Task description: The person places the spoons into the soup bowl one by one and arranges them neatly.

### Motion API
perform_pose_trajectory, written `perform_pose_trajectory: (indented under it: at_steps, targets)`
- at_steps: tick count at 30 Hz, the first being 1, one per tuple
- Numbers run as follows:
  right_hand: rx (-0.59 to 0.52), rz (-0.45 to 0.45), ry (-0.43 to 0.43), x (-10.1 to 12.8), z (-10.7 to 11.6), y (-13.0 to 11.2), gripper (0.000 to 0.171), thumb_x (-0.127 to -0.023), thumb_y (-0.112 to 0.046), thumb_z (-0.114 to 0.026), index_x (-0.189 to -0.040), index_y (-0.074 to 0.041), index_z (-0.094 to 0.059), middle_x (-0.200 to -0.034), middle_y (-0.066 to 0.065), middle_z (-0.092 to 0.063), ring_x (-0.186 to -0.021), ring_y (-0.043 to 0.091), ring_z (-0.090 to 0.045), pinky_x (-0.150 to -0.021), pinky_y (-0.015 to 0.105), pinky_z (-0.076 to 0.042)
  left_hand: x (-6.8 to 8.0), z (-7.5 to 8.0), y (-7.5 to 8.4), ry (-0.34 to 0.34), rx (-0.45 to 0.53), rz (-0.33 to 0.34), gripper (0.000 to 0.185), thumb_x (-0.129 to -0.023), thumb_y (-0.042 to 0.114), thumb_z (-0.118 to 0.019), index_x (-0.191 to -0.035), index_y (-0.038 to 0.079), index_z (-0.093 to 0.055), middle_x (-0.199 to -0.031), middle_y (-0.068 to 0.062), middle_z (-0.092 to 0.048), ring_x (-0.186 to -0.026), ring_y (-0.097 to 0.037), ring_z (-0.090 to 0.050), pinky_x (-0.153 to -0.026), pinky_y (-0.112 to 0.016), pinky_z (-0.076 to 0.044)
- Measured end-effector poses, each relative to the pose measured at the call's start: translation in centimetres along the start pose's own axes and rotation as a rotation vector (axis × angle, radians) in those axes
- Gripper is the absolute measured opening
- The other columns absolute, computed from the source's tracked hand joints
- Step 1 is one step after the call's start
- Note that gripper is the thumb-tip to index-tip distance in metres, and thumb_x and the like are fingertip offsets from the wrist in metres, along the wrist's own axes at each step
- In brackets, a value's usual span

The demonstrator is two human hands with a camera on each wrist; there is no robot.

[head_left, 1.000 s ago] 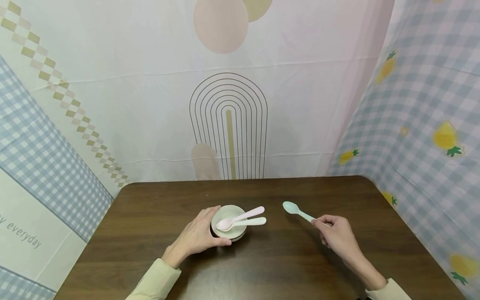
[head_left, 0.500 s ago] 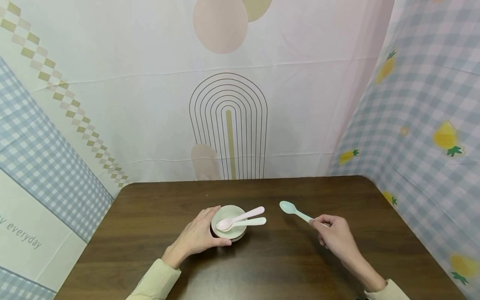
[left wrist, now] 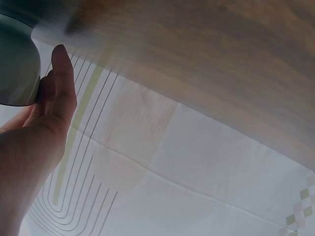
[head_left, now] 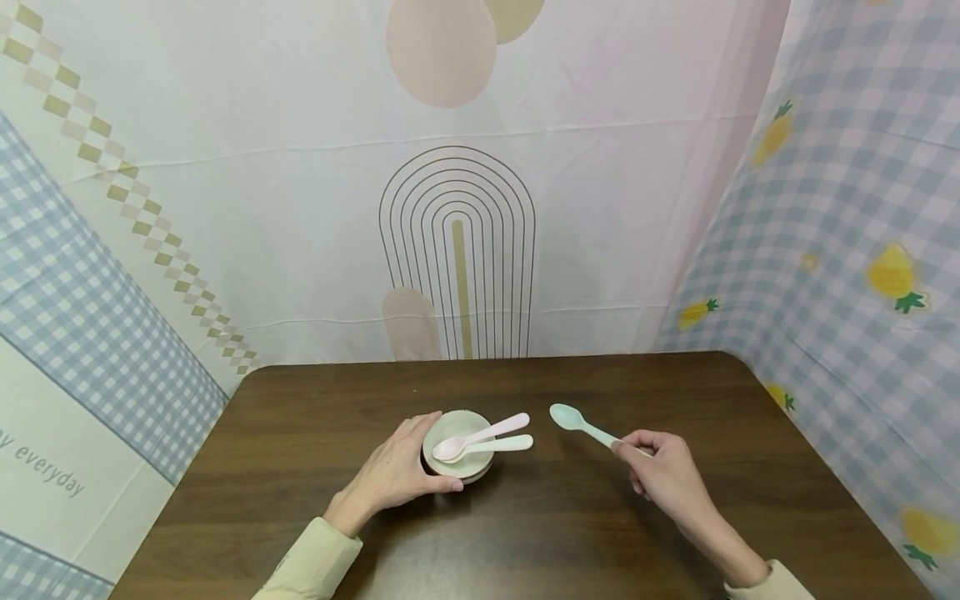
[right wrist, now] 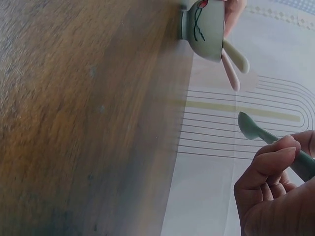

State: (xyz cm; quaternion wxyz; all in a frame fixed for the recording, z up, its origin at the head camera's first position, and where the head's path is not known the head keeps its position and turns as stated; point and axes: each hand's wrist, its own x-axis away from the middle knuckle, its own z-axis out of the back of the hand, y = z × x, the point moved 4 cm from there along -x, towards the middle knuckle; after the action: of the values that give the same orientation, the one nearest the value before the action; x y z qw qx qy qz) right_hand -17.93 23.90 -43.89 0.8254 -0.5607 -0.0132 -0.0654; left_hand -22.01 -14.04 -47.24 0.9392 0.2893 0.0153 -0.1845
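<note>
In the head view, my left hand (head_left: 393, 469) grips a small pale bowl (head_left: 456, 423) from its left side, fingers behind and thumb in front. A pink spoon (head_left: 498, 427) and a white spoon (head_left: 504, 443) lie in the bowl, handles sticking out over the right rim. My right hand (head_left: 666, 477) pinches the handle of a mint-green spoon (head_left: 588, 427), which is held above the table with its head toward the bowl. The right wrist view shows a painted red and dark design on the bowl (right wrist: 209, 37), and the mint-green spoon (right wrist: 251, 129) apart from it.
A dark brown wooden table (head_left: 555, 533) is under both hands. Behind it hangs a patterned white cloth (head_left: 600, 233), with a blue checked cloth (head_left: 840, 250) at the right and another checked cloth (head_left: 67, 292) at the left.
My right hand has moved slightly left with the mint-green spoon, bringing its head closer to the bowl. The left hand, bowl and two spoons in it have stayed put.
</note>
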Motion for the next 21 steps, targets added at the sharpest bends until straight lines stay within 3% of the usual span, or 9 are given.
perform_pose_trajectory:
  at_steps: [21]
  targets:
    - [-0.027, 0.013, -0.031, 0.52, -0.78, -0.71, 0.017, -0.102, -0.014, -0.071, -0.097, 0.002, -0.073, -0.055, -0.005, -0.052, -0.048, 0.008, -0.048, -0.046, 0.024, -0.043, 0.03, 0.03, 0.04, -0.001, 0.009, 0.001, 0.114, -0.071, 0.06, -0.097, -0.16, 0.006, -0.051, -0.158, -0.011, -0.061, -0.146, -0.031, -0.058, -0.112, -0.058, -0.054]
